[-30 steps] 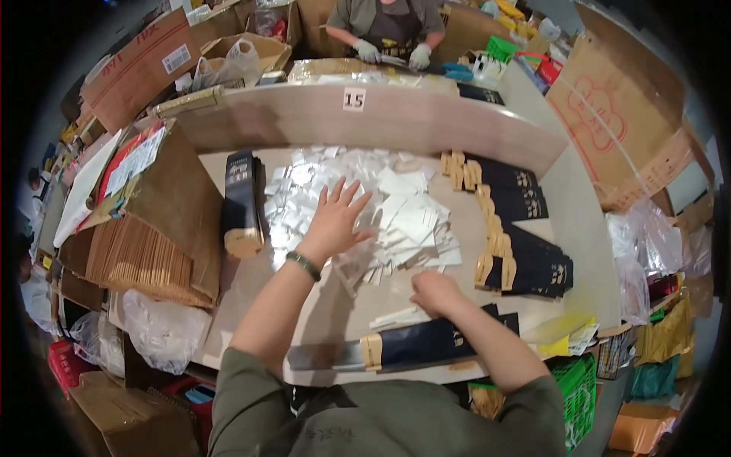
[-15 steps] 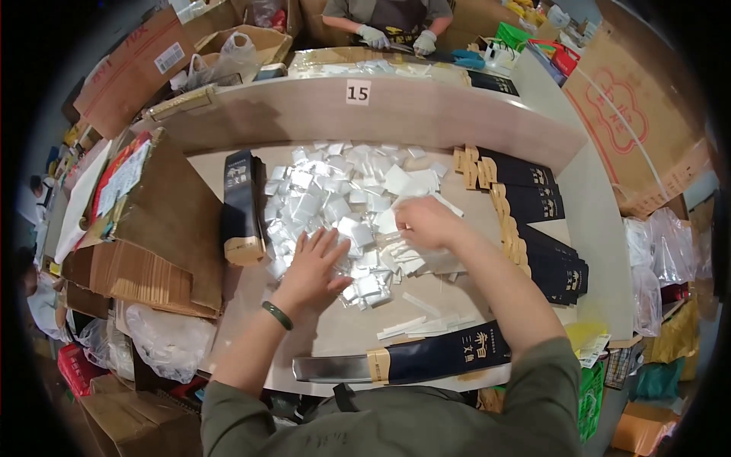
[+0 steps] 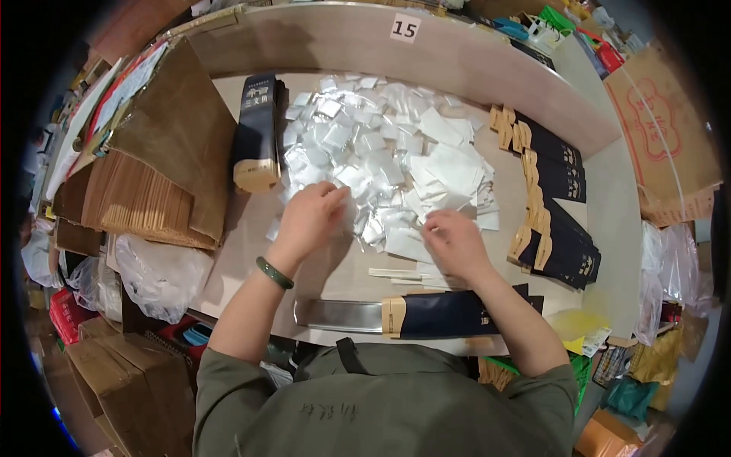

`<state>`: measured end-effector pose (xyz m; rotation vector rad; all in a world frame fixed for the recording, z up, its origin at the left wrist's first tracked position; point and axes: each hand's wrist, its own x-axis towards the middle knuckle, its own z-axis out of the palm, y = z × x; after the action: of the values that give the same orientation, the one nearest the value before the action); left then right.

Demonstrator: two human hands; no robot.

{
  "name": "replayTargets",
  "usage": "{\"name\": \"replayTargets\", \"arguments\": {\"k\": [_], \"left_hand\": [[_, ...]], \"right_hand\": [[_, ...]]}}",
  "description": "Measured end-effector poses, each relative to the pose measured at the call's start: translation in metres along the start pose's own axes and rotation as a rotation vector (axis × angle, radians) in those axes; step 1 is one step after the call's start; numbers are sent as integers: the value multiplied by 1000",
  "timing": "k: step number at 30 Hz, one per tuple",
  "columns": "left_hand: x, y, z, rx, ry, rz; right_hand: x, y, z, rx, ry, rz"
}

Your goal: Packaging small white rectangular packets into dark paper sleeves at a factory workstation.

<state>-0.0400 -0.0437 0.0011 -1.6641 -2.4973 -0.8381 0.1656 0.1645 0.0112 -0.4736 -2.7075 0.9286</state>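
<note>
My left hand (image 3: 311, 221) is at the near left edge of a pile of small clear and silvery square packets (image 3: 335, 137). Its fingers are bent together over the packets; what they hold, if anything, is hidden. My right hand (image 3: 457, 245) is closed at the near edge of a heap of white flat packets (image 3: 454, 169), fingertips pinched, and I cannot make out what is between them. Thin white strips (image 3: 403, 274) lie just below it. Nearest me, a dark blue sleeve with a tan end (image 3: 442, 316) lies flat, a shiny metal piece (image 3: 339, 315) sticking out of its left end.
Another stack of dark blue sleeves (image 3: 257, 129) stands left of the pile. Fanned dark blue sleeves (image 3: 560, 228) line the right side. A cardboard box (image 3: 164, 137) full of brown sheets is at the left. A low partition (image 3: 343, 38) bounds the table's far side.
The whole view has tilted, so the table sits higher in it. My left hand's fingers went from spread to bent together. The right hand moved nearer me, and the white packets are heaped more widely.
</note>
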Motion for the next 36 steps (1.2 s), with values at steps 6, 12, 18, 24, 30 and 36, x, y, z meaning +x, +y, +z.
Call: {"name": "replayTargets", "arguments": {"k": [6,12,18,24,30,36], "left_hand": [[-31,6,-13,-85,247,-238],[-129,49,-21,-831,331,-712],[-165,83,1,-404,239,-260],[-166,80,7,-388,188,-392],[-181,83,10,-742,341,-795],[-181,95,7,-127,136,-581]], "right_hand": [[-18,-4,-55,204,-49,348],[-30,16,-43,-280,-171,-236],[14,43,-40,-784,-73,-557],[-14,-10,-37,-326,-26,-199],[-46,-75,14,515,-220,117],[-54,-93,27,488,-291,79]]}}
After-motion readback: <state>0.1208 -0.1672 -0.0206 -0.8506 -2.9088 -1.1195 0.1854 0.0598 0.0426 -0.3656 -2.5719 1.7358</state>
